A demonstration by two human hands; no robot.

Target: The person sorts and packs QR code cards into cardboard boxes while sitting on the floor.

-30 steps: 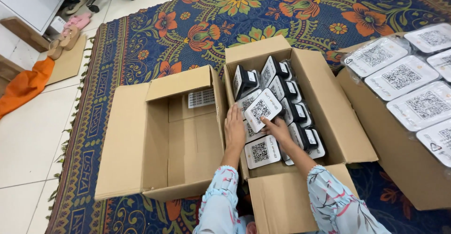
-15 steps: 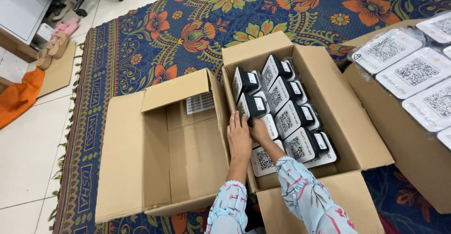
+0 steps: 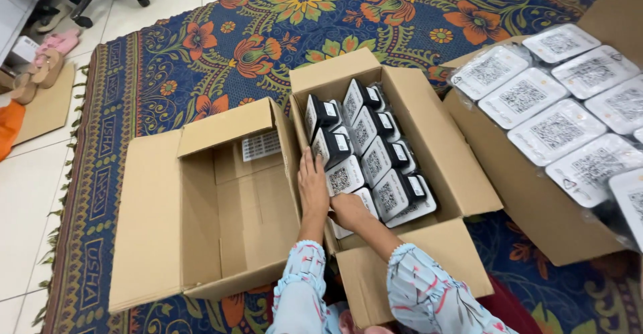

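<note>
Nearest, at six o'clock, the left hand (image 3: 313, 188) lies flat and released against the middle carton's (image 3: 439, 148) wall; the right hand (image 3: 348, 210) grasps a wrapped packet (image 3: 345, 176), probably light, slippery, best pinched by edges; empty carton (image 3: 144, 220) at nine o'clock; rug (image 3: 201, 39) beyond.

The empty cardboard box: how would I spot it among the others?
On the flowered rug stand three open cardboard boxes. The empty box is the leftmost, beside the person's left hand; its neighbours hold white-labelled packets, while it shows only bare cardboard.
</note>
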